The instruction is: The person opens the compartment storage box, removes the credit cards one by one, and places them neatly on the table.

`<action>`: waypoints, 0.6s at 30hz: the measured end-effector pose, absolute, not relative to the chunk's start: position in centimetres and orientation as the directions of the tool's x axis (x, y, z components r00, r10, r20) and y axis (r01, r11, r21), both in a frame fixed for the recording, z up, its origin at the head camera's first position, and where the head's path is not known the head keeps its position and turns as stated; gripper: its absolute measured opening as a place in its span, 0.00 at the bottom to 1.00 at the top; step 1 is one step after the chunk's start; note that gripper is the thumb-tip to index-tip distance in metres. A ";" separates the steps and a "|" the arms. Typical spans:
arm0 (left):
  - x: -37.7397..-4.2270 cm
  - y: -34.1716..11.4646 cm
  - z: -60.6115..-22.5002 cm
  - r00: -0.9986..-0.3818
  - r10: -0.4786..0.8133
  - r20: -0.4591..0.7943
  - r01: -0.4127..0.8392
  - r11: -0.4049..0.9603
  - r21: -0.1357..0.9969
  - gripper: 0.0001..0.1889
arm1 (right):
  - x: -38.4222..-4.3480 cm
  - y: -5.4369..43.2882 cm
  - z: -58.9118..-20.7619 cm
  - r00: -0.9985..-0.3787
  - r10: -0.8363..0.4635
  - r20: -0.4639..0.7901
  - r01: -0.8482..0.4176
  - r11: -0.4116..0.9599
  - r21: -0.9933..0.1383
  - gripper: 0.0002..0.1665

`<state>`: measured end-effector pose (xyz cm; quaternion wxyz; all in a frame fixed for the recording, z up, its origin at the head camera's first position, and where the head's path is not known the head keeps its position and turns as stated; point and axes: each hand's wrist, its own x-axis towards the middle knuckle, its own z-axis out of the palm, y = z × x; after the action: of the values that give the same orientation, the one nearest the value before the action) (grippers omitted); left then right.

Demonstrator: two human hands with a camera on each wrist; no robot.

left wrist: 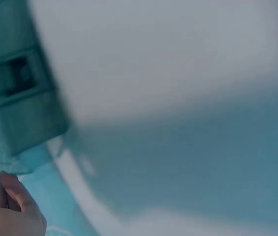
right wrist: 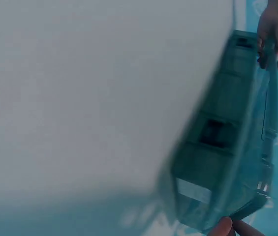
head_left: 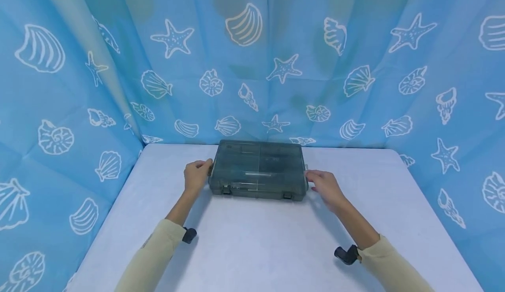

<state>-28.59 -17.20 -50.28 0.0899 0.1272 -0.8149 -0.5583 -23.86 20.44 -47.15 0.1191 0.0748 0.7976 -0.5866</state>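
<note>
A dark, see-through plastic storage case (head_left: 258, 169) lies at the back of the white table, its two latches facing me. My left hand (head_left: 196, 176) pinches its left side. In the left wrist view, the left hand (left wrist: 13, 209) has a thin edge between finger and thumb, a little apart from the case body (left wrist: 28, 113). My right hand (head_left: 325, 187) grips the right side. The right wrist view shows the case (right wrist: 207, 152) at a slant, with a bar-like edge (right wrist: 272, 98) separated from its front wall by a gap. Whether that edge belongs to the lid is hard to tell.
A white-covered table (head_left: 256, 243) is under the case. Behind and at both sides hangs a blue curtain (head_left: 244, 64) printed with shells and starfish. Each wrist carries a small black camera, one at the left sleeve (head_left: 151, 254), one at the right sleeve (head_left: 390, 263).
</note>
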 end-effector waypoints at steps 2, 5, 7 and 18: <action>-28.8 -17.2 -49.3 -0.953 -0.304 -0.005 -0.097 0.288 0.953 0.18 | -23.9 20.5 -46.1 -0.962 -0.011 -0.272 0.259 0.281 -0.924 0.34; -29.5 -17.2 -47.7 -0.957 -0.291 -0.002 -0.071 0.228 0.971 0.18 | -24.4 20.6 -44.4 -0.968 -0.005 -0.250 0.242 0.232 -0.942 0.37; -30.2 -17.1 -46.6 -0.958 -0.288 0.004 -0.062 0.219 0.974 0.20 | -25.1 20.7 -43.5 -0.974 0.004 -0.228 0.225 0.186 -0.957 0.39; -34.8 -16.3 -42.9 -0.970 -0.244 0.015 0.005 0.041 0.999 0.23 | -30.7 21.0 -40.8 -0.994 -0.067 -0.091 0.091 -0.008 -0.996 0.47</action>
<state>-34.81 -16.34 -42.91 0.0906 0.0834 -0.7158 -0.6873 -30.69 21.01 -40.84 0.0556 0.0088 0.7020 -0.7100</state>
